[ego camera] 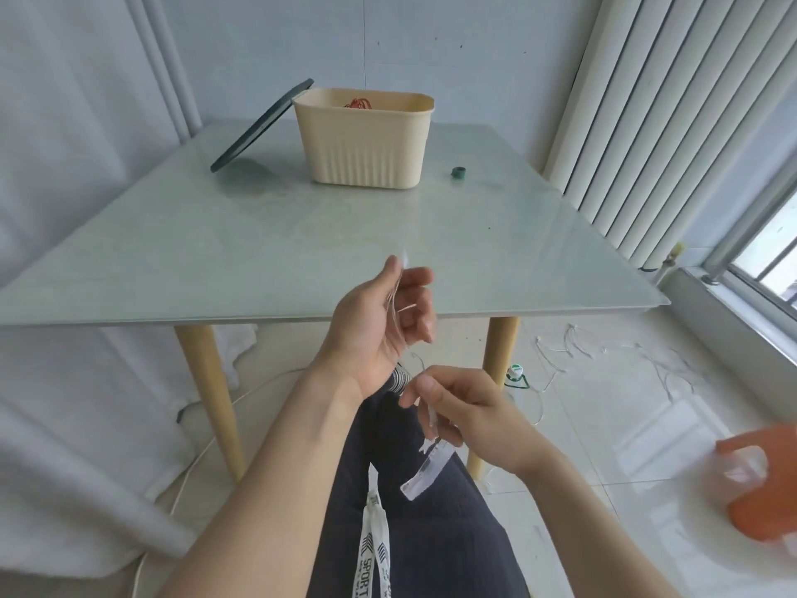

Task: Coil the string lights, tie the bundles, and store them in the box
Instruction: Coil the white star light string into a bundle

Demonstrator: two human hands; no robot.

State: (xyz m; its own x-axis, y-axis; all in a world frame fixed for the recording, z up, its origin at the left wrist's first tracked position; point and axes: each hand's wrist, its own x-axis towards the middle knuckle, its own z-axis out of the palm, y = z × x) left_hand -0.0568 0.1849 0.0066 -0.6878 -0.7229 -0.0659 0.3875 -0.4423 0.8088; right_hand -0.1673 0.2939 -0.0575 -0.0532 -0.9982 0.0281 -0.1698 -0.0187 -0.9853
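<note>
My left hand (379,321) grips thin loops of the string lights (394,295) just past the table (215,252) near edge, while my right hand (457,410) pinches its clear end piece, so I should wind each of the next turns evenly and taut.

1 box (366,140), 1 lid (258,127), 1 green roll (458,173), 2 hands, 1 table (258,252).

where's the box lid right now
In the head view the dark lid stands tilted on the table, leaning against the left side of the beige box, at the far end.
</note>
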